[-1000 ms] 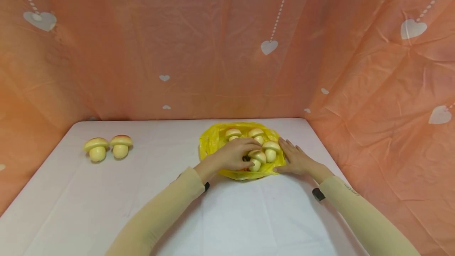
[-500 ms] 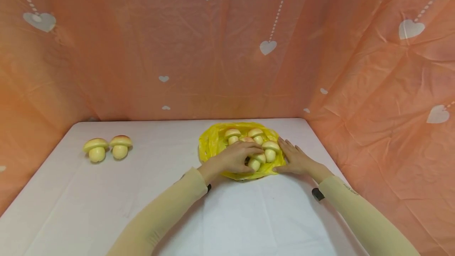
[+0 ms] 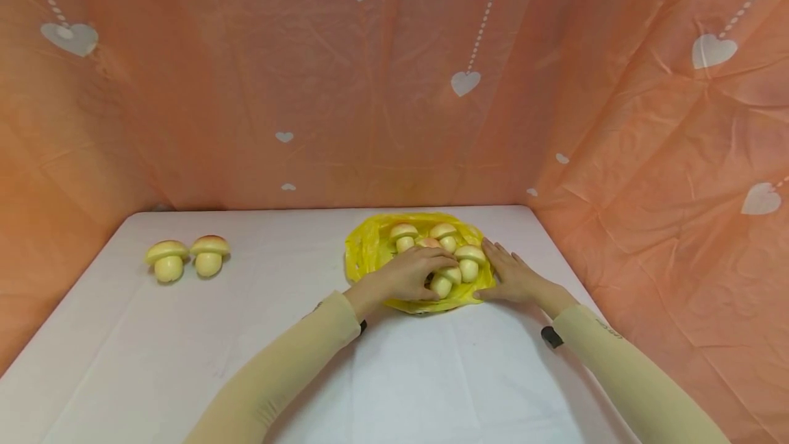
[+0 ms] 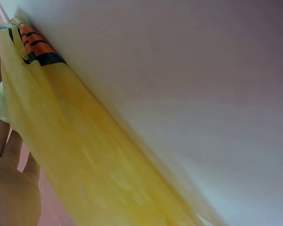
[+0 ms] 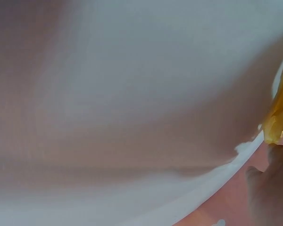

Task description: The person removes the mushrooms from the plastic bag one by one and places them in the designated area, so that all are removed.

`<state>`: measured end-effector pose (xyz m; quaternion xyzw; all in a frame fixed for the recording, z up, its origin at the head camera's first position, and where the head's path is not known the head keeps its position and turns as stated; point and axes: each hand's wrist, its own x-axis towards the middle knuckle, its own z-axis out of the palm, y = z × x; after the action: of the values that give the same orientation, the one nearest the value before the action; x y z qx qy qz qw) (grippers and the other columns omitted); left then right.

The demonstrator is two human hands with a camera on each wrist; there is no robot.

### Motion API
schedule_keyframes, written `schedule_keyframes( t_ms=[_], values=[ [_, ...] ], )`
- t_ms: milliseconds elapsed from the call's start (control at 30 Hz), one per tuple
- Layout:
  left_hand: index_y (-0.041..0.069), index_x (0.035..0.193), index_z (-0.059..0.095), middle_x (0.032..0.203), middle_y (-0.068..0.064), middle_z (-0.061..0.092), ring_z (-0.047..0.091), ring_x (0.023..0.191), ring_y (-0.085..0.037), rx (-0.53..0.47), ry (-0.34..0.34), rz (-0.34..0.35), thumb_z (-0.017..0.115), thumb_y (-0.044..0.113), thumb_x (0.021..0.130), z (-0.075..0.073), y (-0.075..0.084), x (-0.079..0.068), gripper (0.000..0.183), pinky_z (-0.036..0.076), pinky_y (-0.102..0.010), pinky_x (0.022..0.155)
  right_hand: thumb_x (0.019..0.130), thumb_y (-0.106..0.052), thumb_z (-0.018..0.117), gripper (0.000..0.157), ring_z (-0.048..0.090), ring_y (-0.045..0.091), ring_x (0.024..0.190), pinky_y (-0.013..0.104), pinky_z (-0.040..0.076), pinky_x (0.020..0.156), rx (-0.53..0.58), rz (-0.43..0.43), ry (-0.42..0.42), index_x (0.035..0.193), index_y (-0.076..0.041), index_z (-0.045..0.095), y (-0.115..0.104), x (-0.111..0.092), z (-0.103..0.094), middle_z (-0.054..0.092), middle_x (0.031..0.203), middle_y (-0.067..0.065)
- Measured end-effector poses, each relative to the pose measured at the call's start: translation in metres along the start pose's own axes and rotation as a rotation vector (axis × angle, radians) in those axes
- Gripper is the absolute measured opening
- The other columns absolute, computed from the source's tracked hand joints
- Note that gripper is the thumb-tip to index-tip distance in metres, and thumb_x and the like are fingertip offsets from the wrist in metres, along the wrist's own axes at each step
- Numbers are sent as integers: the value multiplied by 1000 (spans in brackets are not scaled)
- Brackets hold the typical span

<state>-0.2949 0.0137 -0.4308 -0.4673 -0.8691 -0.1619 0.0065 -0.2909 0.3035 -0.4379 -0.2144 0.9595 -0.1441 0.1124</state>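
Left grip (image 3: 403, 274) partly closed, thumb and fingers curved round a mushroom (image 3: 445, 283) inside the yellow bag (image 3: 364, 252) on the tabletop (image 3: 277, 293). Right grip (image 3: 516, 279) straight-fingered, nothing held, touching bag's right edge. Two loose mushrooms (image 3: 168, 260) over left, well apart.

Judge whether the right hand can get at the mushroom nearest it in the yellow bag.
Probably yes: the right hand is beside that mushroom, fingers outstretched, and only the edge of the yellow plastic bag seems between them; the left hand is on its other side.
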Motion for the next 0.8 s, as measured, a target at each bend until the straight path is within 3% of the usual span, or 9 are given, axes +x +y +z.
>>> schedule_keyframes(
  t_ms=[500, 800],
  values=[
    [17, 151, 55, 154, 1, 52, 48, 141, -19, -38, 34, -32, 83, 32, 89, -4, 3, -3, 70, 39, -37, 119, 89, -60, 74, 120, 5, 45, 158, 65, 6, 125, 19, -2, -8, 165, 3, 6, 1, 1, 2, 6, 173, 21],
    [14, 150, 55, 153, -1, 53, 50, 140, -21, -74, 147, 11, 84, 34, 89, -14, 6, -8, 71, 41, -39, 118, 90, -59, 74, 118, 6, 46, 157, 67, 8, 124, 1, -19, 9, 164, 5, 8, 3, -2, 3, 6, 172, 22]
  ],
)
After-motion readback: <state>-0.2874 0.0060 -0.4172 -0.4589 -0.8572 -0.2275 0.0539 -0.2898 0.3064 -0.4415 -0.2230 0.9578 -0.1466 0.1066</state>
